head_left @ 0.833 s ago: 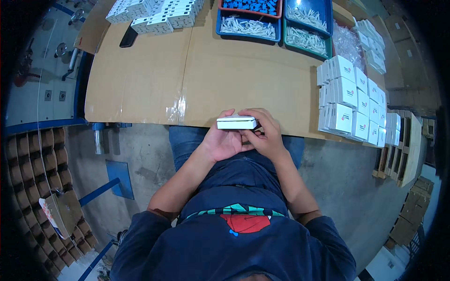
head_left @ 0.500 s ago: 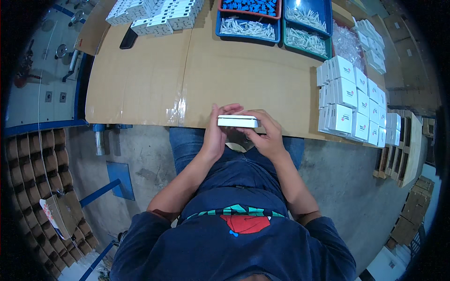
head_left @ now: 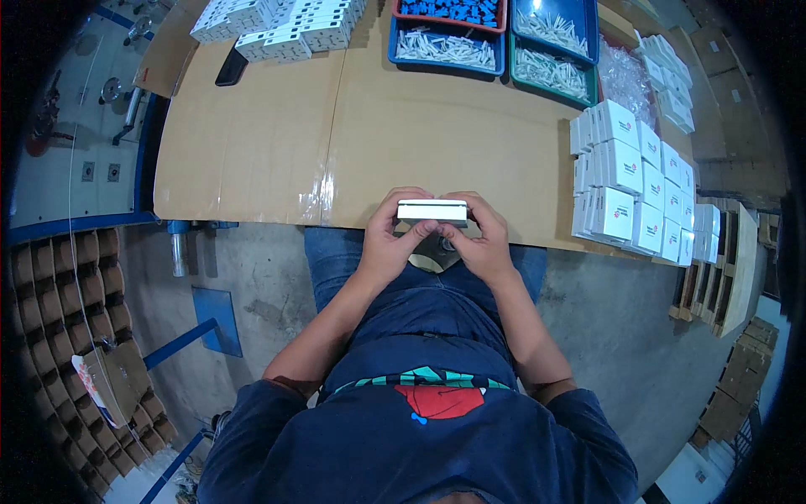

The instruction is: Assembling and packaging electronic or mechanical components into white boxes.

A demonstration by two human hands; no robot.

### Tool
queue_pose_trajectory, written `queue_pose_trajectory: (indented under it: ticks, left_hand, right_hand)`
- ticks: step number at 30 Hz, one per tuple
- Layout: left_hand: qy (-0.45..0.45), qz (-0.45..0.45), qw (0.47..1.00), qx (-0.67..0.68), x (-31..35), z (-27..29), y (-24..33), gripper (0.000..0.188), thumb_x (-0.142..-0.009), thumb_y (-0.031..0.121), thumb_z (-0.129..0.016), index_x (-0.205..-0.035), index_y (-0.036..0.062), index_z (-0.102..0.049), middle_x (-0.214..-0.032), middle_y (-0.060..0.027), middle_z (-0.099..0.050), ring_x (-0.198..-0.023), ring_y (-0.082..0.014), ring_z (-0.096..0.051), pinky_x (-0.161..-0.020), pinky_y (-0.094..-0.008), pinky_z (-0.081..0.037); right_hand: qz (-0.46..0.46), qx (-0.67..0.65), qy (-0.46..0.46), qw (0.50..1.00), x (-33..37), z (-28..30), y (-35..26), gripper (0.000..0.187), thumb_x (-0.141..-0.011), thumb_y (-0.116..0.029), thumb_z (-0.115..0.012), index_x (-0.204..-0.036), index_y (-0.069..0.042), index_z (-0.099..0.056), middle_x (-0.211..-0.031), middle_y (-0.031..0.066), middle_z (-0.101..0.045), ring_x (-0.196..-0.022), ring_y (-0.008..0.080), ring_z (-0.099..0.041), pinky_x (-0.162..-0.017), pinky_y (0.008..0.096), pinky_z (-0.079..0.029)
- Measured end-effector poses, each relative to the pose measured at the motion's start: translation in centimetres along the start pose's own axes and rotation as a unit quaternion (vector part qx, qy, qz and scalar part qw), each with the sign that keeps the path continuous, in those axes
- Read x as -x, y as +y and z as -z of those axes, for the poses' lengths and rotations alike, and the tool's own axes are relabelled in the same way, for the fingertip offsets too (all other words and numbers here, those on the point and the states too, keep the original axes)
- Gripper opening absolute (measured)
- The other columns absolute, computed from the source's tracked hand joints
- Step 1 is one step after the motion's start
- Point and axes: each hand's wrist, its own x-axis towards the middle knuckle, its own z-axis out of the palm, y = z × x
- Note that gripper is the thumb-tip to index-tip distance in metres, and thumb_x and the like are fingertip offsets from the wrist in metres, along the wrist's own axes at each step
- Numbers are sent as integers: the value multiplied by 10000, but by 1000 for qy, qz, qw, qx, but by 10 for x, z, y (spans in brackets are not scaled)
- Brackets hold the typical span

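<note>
Person seated at 6 o'clock, forearms reaching up toward the middle of the view.

Left hand [head_left: 388,244]: curling around the left end of a small white box [head_left: 432,211], fingers wrapping over its top edge, thumb pressing from below. Closed on the box.

Right hand [head_left: 484,245]: gripping the right end of the same box, fingers bending over the far side. Closed on it likewise.

White box: sitting level between both hands, hovering just over the near edge of the table [head_left: 277,151], above the lap.

Table: lying under a sheet of brown cardboard, stretching toward 12 o'clock.

Stack of white boxes [head_left: 625,181]: standing in rows at 2 o'clock, well apart from the hands.

Blue tray [head_left: 445,46]: sitting at 12 o'clock, holding pale small parts; a second tray [head_left: 554,59] with a green wall sitting just beside it at 1 o'clock.

More white boxes [head_left: 277,25]: lying at 11 o'clock on the far edge; a black phone [head_left: 232,65] resting near them.
</note>
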Motion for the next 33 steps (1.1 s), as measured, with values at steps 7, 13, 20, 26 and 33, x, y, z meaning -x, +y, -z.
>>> queue_pose_trajectory:
  ticks: [7, 13, 20, 26, 33]
  left_hand:
    - [114, 177, 975, 77, -2, -6, 8, 200, -983, 197, -713, -1070, 28, -653, -941, -9, -668, -852, -83, -626, -772, -252, -515]
    - [149, 238, 948, 152, -3, -2, 5, 241, -1012, 262, -670, -1095, 36, -647, -942, -25, -682, -832, -72, -645, -744, -250, -532]
    - [176, 292, 914, 218, -8, -2, 14, 276, -1024, 272, -641, -1162, 34, -615, -998, -43, -683, -876, -98, -677, -769, -269, -565]
    - [170, 246, 934, 194, -8, -5, 3, 295, -1046, 306, -612, -1210, 61, -611, -1019, -37, -660, -888, -90, -653, -756, -261, -547]
    - [70, 262, 955, 116, -6, 2, -2, 447, -1086, 444, -475, -1255, 53, -608, -1019, -38, -664, -900, -112, -646, -790, -258, -509]
  right_hand:
    - [-91, -57, -14, 994, 4, -8, -1, 818, -808, -113, -846, -1525, -89, -455, -1118, 95, -654, -971, 184, -665, -794, 318, -550]
    - [-115, -91, -69, 987, 4, -2, 1, 917, -800, -136, -861, -1572, -87, -369, -1126, 85, -644, -968, 164, -650, -826, 304, -546]
    - [-111, -81, -88, 987, 4, -1, 2, 954, -781, -145, -878, -1577, -80, -356, -1170, 89, -647, -990, 162, -653, -865, 309, -536]
    - [-106, -95, -62, 988, 5, -6, 1, 979, -763, -112, -891, -1578, -78, -350, -1229, 101, -646, -1037, 160, -650, -855, 306, -543]
    - [-22, -10, -52, 998, 1, -3, -1, 658, -734, -124, -905, -1334, -68, -639, -1190, 84, -645, -1008, 183, -658, -817, 305, -561]
